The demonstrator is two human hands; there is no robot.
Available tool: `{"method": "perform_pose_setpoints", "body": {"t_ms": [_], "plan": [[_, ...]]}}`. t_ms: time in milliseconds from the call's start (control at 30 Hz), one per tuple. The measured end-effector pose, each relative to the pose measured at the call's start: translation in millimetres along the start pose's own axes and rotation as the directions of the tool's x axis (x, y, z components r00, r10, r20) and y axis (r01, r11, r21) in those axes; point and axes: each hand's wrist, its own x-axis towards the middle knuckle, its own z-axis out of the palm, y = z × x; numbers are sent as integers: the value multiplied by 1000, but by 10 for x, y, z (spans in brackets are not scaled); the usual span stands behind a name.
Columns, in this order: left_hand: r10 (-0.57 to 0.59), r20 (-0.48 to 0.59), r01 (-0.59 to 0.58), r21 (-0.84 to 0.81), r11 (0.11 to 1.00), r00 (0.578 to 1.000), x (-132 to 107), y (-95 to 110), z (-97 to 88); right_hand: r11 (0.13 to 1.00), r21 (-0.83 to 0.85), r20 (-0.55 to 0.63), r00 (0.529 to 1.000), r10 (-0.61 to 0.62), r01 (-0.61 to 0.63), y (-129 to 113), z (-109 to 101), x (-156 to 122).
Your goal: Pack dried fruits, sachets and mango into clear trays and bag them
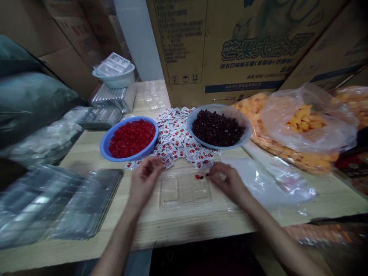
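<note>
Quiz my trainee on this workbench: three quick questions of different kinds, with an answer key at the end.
1. True or false: the bowl of red pieces sits to the left of the bowl of dark pieces.

2. Multiple choice: what lies heaped between those two bowls?
A. Small printed sachets
B. Orange pieces
C. Cardboard boxes

3. Fill the gap: the red bit in the clear tray lies nearer the ___ hand.

Key:
1. True
2. A
3. Right hand
</note>
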Motion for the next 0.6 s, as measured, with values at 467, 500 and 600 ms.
{"method": "perform_pose_setpoints", "body": {"t_ms": [467,500,600], "plan": [[313,289,-396,303,867,905,-597,-178,953,996,-86,-123,992,2,-13,199,226,-455],[321,281,-400,294,868,904,-584,-158,895,995,-98,-128,992,0,-12,198,174,-459],[352,145,-381,345,858,925,-440,-127,548,989,-146,-186,982,-44,16,192,-79,-374]]}}
